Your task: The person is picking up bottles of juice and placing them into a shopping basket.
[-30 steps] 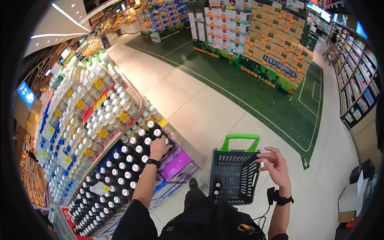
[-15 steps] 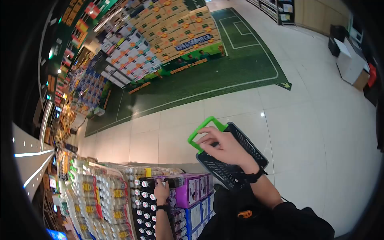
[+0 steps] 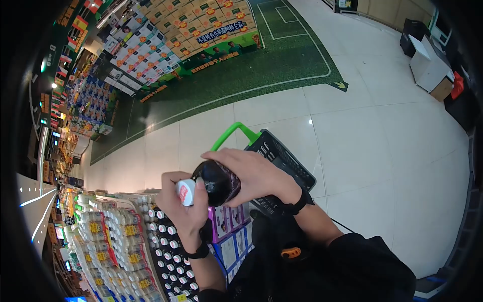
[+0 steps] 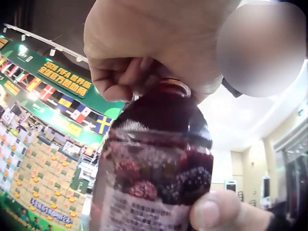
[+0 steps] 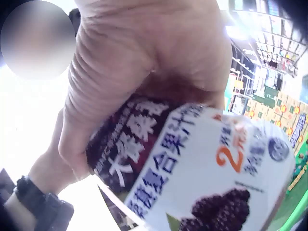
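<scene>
A pale tiled floor (image 3: 372, 146) is seen in a brightly lit shop, with a green mat (image 3: 282, 65) laid across it. Cartons (image 3: 201, 22) are stacked at the mat's far edge. Clear bottles (image 3: 113, 241) are ranged at the lower left, and rows of dark bottles (image 3: 173, 256) with white caps are set beside them, next to purple boxes (image 3: 229, 219). A basket (image 3: 288, 163) with a green handle (image 3: 234, 131) is partly covered by the right arm.

The body of a dark bottle (image 3: 216, 183) is gripped by the right hand (image 3: 256, 176), its fingers and thumb spread part-way round it. The white cap (image 3: 185, 193) is held by the left hand (image 3: 185, 211), with the fingers curled and the thumb laid against it. The bottle is held tilted between both hands, touched by each, its cap turned towards the left palm. Berries are printed on its label (image 5: 211, 159).
</scene>
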Demonstrator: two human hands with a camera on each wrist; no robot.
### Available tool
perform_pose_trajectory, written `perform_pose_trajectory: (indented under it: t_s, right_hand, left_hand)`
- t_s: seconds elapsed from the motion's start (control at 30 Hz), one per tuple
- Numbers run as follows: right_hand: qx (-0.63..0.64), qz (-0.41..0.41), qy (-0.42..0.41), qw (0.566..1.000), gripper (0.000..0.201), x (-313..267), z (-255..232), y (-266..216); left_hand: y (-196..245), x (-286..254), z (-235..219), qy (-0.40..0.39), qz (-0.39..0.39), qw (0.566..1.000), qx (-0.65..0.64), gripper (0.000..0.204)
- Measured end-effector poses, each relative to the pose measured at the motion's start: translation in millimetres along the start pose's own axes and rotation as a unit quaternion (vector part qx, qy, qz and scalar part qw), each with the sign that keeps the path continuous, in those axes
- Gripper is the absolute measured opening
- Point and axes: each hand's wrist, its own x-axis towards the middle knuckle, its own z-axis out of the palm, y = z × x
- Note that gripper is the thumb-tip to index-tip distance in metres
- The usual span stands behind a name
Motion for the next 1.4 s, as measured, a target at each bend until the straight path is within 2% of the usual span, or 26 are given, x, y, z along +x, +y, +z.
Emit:
perform_pose_trajectory:
  t_s: [0.07, 0.13, 0.17, 0.2, 0.27, 0.3, 0.33, 0.4, 0.47, 0.53, 0.67, 0.73, 0.77, 0.8, 0.87, 0.9, 0.93, 1.0, 1.07, 1.1, 1.13, 1.2, 1.27, 1.3, 1.33, 1.4]
  right_hand:
    - [0.102, -0.019, 0.054, 0.993, 0.103, -5, -9, -4]
    - [0.146, -0.014, 0.073, 0.987, 0.105, -14, -9, -2]
    - [0.222, -0.019, 0.121, 0.967, 0.106, -18, -5, 4]
    - [0.297, -0.023, 0.168, 0.94, 0.107, -23, -3, 8]
    - [0.336, -0.01, 0.174, 0.926, 0.11, -33, -7, 12]
    - [0.41, -0.008, 0.196, 0.89, 0.11, -36, -9, 14]
    - [0.483, -0.007, 0.217, 0.849, 0.11, -38, -11, 15]
    - [0.505, -0.012, 0.233, 0.831, 0.109, -40, -17, 17]
    - [0.557, -0.032, 0.2, 0.805, 0.121, -42, -27, 17]
    - [0.557, -0.032, 0.198, 0.806, 0.12, -40, -29, 17]
    - [0.596, -0.033, 0.165, 0.785, 0.12, -37, -25, 24]
    - [0.633, 0.059, 0.158, 0.755, 0.121, -39, -24, 26]
    - [0.596, 0.045, 0.145, 0.788, 0.119, -39, -25, 25]
    - [0.598, 0.047, 0.14, 0.787, 0.119, -39, -22, 28]
    - [0.569, 0.031, 0.176, 0.803, 0.119, -41, -16, 34]
    - [0.601, 0.037, 0.168, 0.78, 0.116, -39, -22, 24]
    - [0.647, 0.05, 0.199, 0.735, 0.115, -44, -10, 40]
    - [0.696, 0.021, 0.212, 0.686, 0.11, -49, -7, 65]
    - [0.743, -0.05, 0.302, 0.595, 0.106, -42, -14, 70]
    - [0.704, -0.049, 0.346, 0.618, 0.101, -42, -20, 67]
    - [0.664, -0.044, 0.387, 0.639, 0.097, -41, -28, 63]
    - [0.649, -0.07, 0.351, 0.671, 0.107, -43, -42, 63]
    - [0.611, -0.036, 0.374, 0.697, 0.108, -45, -51, 48]
    - [0.633, -0.068, 0.309, 0.707, 0.108, -48, -54, 48]
    - [0.653, -0.102, 0.241, 0.71, 0.11, -49, -52, 45]
    - [0.67, -0.133, 0.224, 0.696, 0.112, -48, -41, 41]
  left_hand:
    - [22, 11, 12, 0.033, 0.075, 0.995, -0.053, 0.031]
    - [24, 15, 21, 0.024, 0.051, 0.982, -0.18, 0.041]
    - [27, 20, 26, 0.004, 0.085, 0.978, -0.191, 0.052]
    - [24, 22, 31, -0.001, 0.076, 0.972, -0.221, 0.059]
    - [11, 13, 44, -0.063, 0.025, 0.962, -0.264, 0.061]
    - [6, 4, 43, -0.142, -0.047, 0.936, -0.319, 0.063]
    - [-9, -9, 46, -0.207, -0.117, 0.903, -0.358, 0.074]
    - [-29, -39, 50, -0.267, -0.21, 0.831, -0.44, 0.094]
    - [-24, -61, 56, -0.285, -0.217, 0.79, -0.497, 0.12]
    - [-17, -70, 63, -0.284, -0.25, 0.792, -0.478, 0.128]
    - [-8, -78, 67, -0.211, -0.227, 0.804, -0.507, 0.118]
    - [-7, -85, 59, -0.168, -0.329, 0.719, -0.588, 0.122]
    - [1, -90, 54, -0.124, -0.341, 0.73, -0.579, 0.125]
    - [3, -90, 49, -0.119, -0.343, 0.731, -0.578, 0.125]
    - [5, -89, 39, -0.149, -0.36, 0.745, -0.542, 0.125]
    - [6, -80, 31, -0.205, -0.306, 0.809, -0.458, 0.121]
    - [5, -58, 21, -0.292, -0.193, 0.886, -0.305, 0.115]
    - [31, -50, 2, -0.192, -0.197, 0.951, -0.145, 0.099]
    - [52, -48, -18, -0.022, 0.015, 0.982, -0.187, 0.046]
    - [69, -46, -27, -0.014, 0.001, 0.985, -0.172, 0.046]
    - [89, -44, -34, -0.016, 0.119, 0.968, -0.223, 0.037]
    - [119, -42, -33, -0.03, 0.338, 0.89, -0.305, 0.028]
    - [127, -34, -14, 0.032, 0.287, 0.887, -0.36, 0.035]
    - [126, -35, -12, 0.028, 0.277, 0.892, -0.355, 0.035]
    - [127, -37, -11, 0.028, 0.3, 0.872, -0.387, 0.035]
    - [122, -41, -12, 0.031, 0.326, 0.842, -0.429, 0.035]
